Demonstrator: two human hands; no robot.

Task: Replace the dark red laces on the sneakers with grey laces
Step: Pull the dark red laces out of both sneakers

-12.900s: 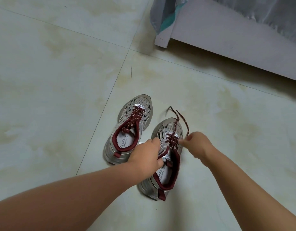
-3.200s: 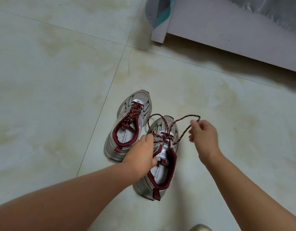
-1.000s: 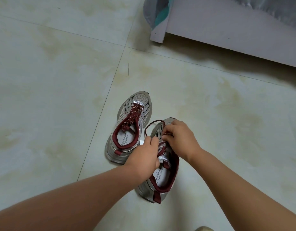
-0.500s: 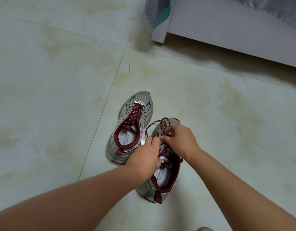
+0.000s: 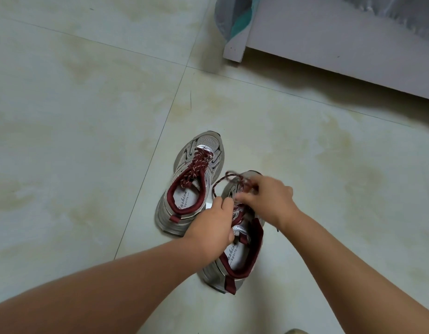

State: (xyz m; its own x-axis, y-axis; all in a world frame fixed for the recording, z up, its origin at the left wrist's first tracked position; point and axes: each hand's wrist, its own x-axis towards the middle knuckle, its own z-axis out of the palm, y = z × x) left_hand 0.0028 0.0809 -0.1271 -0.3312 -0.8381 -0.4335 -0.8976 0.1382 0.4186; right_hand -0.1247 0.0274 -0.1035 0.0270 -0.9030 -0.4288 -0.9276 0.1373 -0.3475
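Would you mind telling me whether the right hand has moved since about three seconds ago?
Yes. The right hand has come in leftward from beside the near sneaker to over its laces.

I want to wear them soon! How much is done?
Nothing is finished. The left sneaker is fully laced in dark red. On the right sneaker the left hand and right hand are loosening the dark red lace. No grey laces show.

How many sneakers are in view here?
2. The left sneaker stands untouched on the floor, fully laced; the right sneaker sits beside it, nearer the camera, under both hands.
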